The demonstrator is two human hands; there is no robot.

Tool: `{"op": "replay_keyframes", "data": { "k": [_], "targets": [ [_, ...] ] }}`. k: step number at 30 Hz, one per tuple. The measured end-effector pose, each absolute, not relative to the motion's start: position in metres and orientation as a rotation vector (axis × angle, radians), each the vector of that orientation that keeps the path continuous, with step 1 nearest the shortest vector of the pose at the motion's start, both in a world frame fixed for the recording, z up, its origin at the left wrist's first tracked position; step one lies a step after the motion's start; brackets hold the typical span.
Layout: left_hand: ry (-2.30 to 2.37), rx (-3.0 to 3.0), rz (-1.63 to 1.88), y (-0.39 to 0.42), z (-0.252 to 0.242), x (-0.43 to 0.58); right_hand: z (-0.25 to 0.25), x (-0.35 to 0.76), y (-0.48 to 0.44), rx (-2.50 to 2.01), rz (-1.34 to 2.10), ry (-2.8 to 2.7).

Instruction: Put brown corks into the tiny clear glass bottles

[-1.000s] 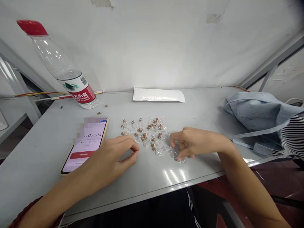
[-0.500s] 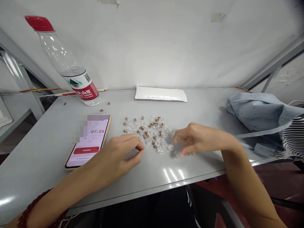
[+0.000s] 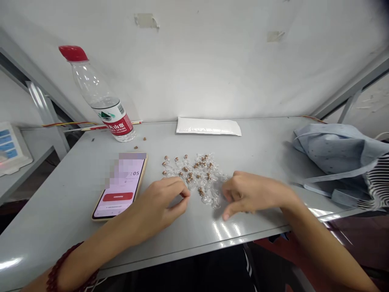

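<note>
Several tiny clear glass vials with cork stoppers (image 3: pixel 194 172) lie clustered on the grey table (image 3: pixel 261 150). My left hand (image 3: pixel 159 205) rests on the table left of the cluster, thumb and forefinger pinched together; what is between them is too small to see. My right hand (image 3: pixel 247 194) is at the cluster's right edge, fingers curled with one finger pointing down to the table beside uncorked vials (image 3: pixel 212 199). The hand is blurred by motion.
A phone (image 3: pixel 121 184) with a timer lies left of my left hand. A red-capped water bottle (image 3: pixel 101 99) stands at the back left, a white packet (image 3: pixel 208 126) by the wall, and a blue cloth bag (image 3: pixel 337 154) at the right. A few loose corks (image 3: pixel 139 143) lie near the bottle.
My right hand has drawn slightly back toward the table's front edge, away from the vials. The left hand keeps its pinch. The camera has tilted and shifted.
</note>
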State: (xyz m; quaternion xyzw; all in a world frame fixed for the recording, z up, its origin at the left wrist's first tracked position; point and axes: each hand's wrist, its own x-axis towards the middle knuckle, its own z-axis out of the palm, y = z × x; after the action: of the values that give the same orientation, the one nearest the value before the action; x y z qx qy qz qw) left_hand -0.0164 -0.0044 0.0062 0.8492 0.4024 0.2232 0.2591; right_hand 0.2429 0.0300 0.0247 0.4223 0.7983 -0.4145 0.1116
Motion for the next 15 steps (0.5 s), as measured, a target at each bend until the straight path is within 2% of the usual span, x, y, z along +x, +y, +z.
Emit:
{"op": "replay_keyframes", "data": {
  "k": [4,15],
  "targets": [
    [1.119,2.296,0.58,-0.003,0.005,-0.018,0.02,0.225,0.017,1.238,-0.742,2.584],
    [1.106,2.335,0.519,-0.003,0.004,-0.016,0.013,0.224,0.012,1.253,-0.663,2.76]
  ]
}}
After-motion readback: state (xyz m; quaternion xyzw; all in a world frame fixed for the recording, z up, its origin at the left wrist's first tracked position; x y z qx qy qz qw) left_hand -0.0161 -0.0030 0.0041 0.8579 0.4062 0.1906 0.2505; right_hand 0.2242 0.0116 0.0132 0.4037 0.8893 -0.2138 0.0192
